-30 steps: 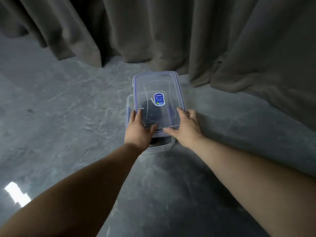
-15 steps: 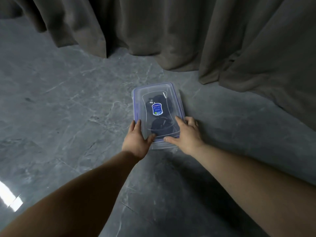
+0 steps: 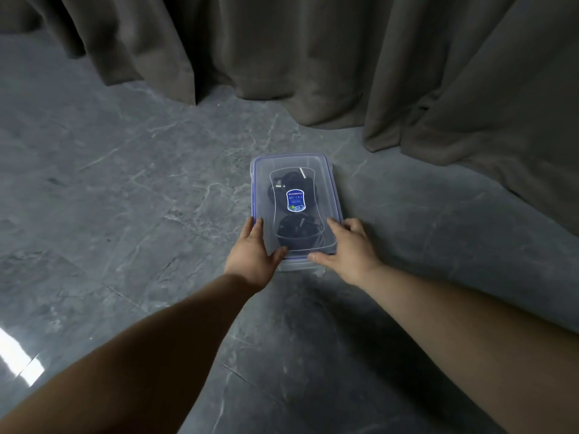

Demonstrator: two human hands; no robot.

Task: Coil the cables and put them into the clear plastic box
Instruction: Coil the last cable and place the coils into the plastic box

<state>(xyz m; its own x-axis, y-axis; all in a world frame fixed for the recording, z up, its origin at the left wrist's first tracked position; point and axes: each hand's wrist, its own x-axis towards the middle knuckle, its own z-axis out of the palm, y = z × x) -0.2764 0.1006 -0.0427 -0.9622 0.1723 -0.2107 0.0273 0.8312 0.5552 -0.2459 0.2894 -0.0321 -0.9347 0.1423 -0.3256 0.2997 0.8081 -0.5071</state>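
The clear plastic box [image 3: 326,267] stands on the grey floor with its blue-rimmed clear lid [image 3: 261,183] lying flat on top. Through the lid I see two dark coiled cables [image 3: 296,234], one behind the other, under a blue sticker [image 3: 296,200]. My left hand [image 3: 253,250] presses on the lid's near left corner with straight fingers, thumb along the near edge. My right hand [image 3: 351,245] presses on the near right corner the same way.
Grey-brown curtains [image 3: 344,64] hang to the floor just behind and to the right of the box. The marbled grey floor [image 3: 125,214] stretches to the left, with a bright reflection at the lower left edge.
The lid was held tilted above the box a second ago. It has come down and now lies flat on the box, with both hands still at its near corners.
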